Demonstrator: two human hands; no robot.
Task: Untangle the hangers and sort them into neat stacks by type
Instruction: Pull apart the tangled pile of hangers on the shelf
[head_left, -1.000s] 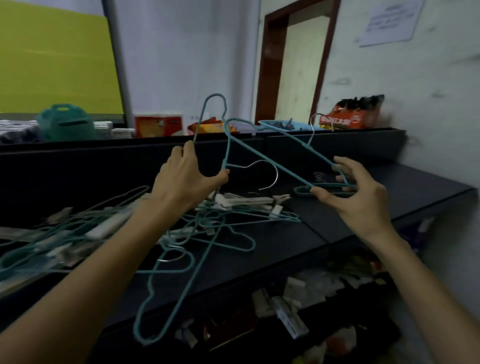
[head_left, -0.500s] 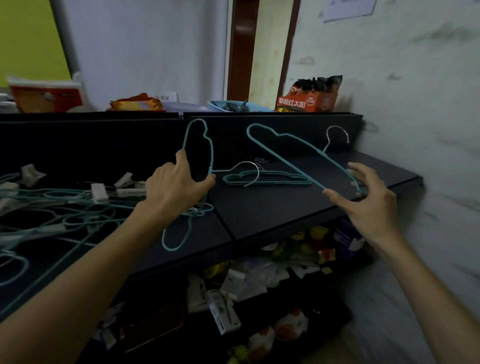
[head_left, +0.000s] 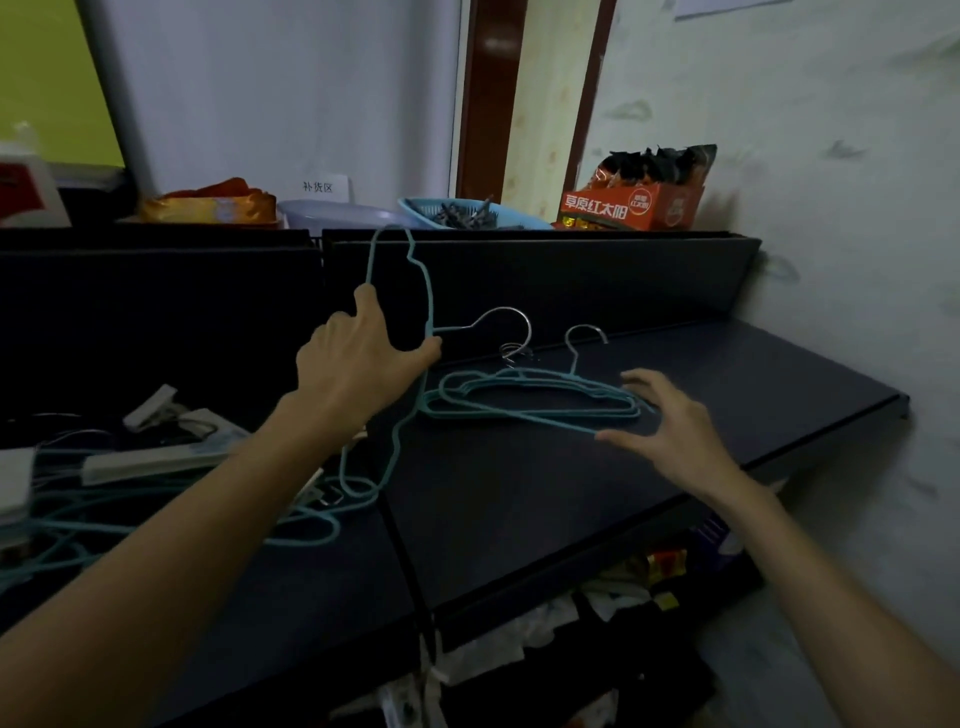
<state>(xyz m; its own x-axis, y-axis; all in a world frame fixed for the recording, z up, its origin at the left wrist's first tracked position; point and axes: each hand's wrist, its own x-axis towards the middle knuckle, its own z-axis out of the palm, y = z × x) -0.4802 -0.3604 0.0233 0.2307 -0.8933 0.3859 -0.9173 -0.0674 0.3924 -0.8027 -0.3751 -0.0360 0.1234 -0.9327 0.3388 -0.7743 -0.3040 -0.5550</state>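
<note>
My left hand (head_left: 358, 364) grips a teal wire hanger (head_left: 423, 306), held upright against the dark back panel (head_left: 571, 280), thumb and fingers (head_left: 366, 301) curled round its wire, its metal hook pointing right. My right hand (head_left: 670, 431) hovers open over a flat stack of teal hangers (head_left: 530, 400) near the back of the dark shelf (head_left: 727, 395), fingers spread; the thumb seems to touch the topmost wire, though the dim view leaves that unsure. A tangle of teal hangers and white clip hangers (head_left: 156, 462) lies toward the shelf's left end.
</note>
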